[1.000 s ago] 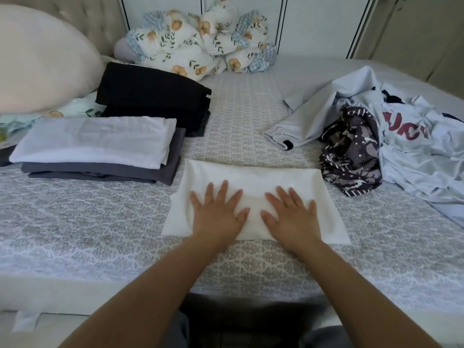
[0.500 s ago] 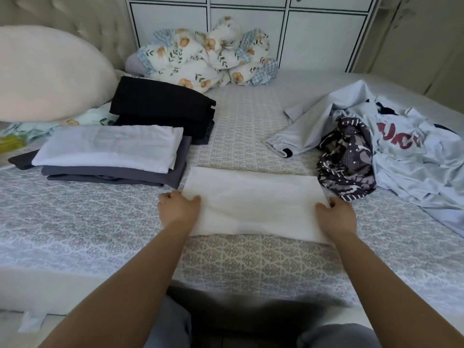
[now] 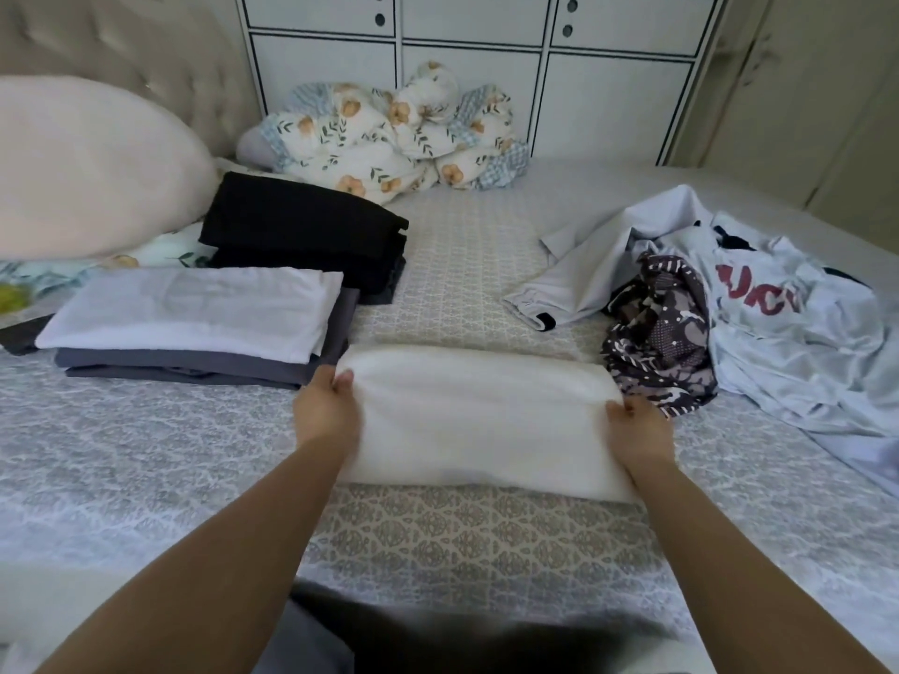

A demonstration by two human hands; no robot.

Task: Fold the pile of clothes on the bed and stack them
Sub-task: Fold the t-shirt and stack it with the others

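White garment lifted, folded stack beside.

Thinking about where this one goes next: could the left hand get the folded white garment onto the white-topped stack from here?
Probably yes. The left hand grips the white garment right beside the stack, with nothing between them.

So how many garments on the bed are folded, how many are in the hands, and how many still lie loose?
Folded and stacked: at least 4, namely white top, grey layers, black pile
Held: 1, white garment, by left hand and right hand
Loose: at least 2, pale blue shirt, patterned dark piece
Total: at least 7
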